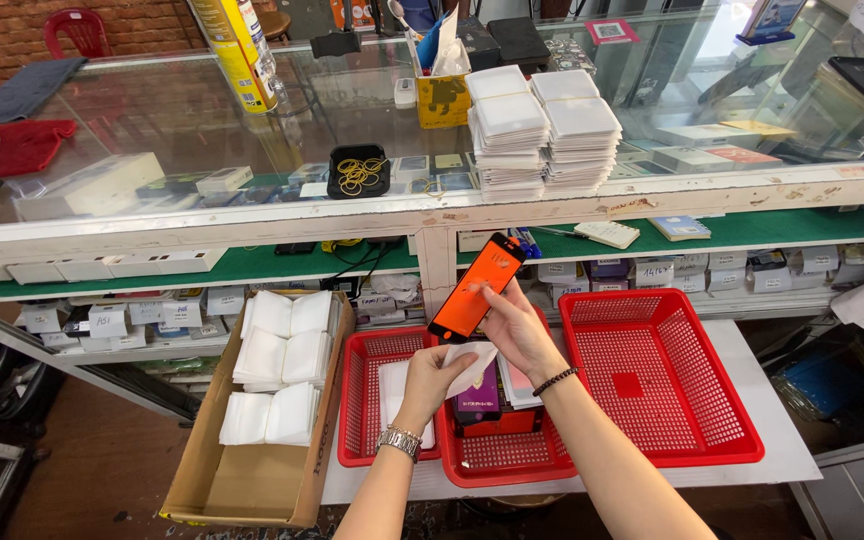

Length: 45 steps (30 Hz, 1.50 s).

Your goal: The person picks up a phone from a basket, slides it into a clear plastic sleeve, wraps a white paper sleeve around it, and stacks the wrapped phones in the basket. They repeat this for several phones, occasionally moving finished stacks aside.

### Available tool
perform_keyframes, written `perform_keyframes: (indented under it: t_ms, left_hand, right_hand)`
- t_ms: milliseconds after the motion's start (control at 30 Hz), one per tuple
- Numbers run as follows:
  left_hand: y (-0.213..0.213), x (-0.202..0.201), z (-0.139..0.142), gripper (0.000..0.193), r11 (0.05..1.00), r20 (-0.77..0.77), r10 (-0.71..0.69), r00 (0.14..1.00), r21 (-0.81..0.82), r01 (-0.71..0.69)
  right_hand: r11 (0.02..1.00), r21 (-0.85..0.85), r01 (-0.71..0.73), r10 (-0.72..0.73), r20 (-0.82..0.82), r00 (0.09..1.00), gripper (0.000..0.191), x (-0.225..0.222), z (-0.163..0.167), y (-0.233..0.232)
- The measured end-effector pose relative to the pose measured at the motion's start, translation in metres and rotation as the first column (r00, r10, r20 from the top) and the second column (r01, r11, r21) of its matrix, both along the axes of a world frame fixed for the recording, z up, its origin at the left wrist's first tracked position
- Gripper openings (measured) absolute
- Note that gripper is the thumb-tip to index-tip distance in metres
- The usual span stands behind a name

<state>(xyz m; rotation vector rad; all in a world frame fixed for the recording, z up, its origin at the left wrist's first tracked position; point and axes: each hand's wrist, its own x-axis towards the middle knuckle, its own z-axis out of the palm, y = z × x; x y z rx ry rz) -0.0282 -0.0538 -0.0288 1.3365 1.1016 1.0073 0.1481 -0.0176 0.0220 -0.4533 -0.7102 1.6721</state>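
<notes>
Orange-faced phone screen panel [474, 288] is held up, tilted, above the middle red basket [497, 455], in front of the counter's white post. Right hand [517, 330] pinches it at the lower edge, thumb & fingers pressed on the panel, black bead bracelet [556, 380] on the wrist. Left hand [436, 378] sits just below, fingers closed round a white cloth [476, 362] that touches the panel's bottom end; metal watch [399, 441] on that wrist.

Under the hands: middle basket holds a purple packet [479, 397] & other flat packs, exact kind can't tell. Left red basket [360, 400] just beside it has white sheets inside. Right red basket [664, 380], bigger, touches the middle one on the other side. All 3 sit on a white table [772, 420].

Left of the baskets: open cardboard box [252, 470] w/ stacks of white foam pouches [277, 375].

Further out: glass counter [202, 130] w/ two tall stacks of white flat packs [544, 130], a black tray of rubber bands [359, 172], yellow holder box [443, 98], yellow spray can [240, 50]. Green shelf [752, 228] below carries small labelled white boxes. Red cloth [14, 148] at far left on the glass.
</notes>
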Motion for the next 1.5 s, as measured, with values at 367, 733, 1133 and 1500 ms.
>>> perform_keyframes:
  t_ms: [367,733,1133,1500]
  left_hand:
    - [0.006,-0.004,-0.018,0.024,0.999,0.045,0.022,0.999,-0.039,-0.02]
    - [0.01,-0.012,-0.012,0.027,0.983,0.17,-0.015,0.985,-0.176,0.045]
    - [0.03,-0.008,-0.004,0.029,0.958,0.197,0.144,0.97,-0.273,-0.087]
    - [0.013,-0.048,-0.047,0.065,0.925,-0.605,0.328,0.726,0.05,-0.376]
  right_hand:
    - [1.0,0.001,-0.01,0.01,0.159,0.987,0.043,0.016,-0.013,0.003]
    - [0.99,-0.055,-0.127,0.122,0.783,0.611,0.046,0.033,0.002,0.009]
    - [0.907,0.369,-0.205,-0.282,0.891,0.356,0.052,0.002,-0.028,-0.033]
    - [0.833,0.529,0.16,-0.509,0.847,-0.153,0.057,0.062,-0.087,-0.03]
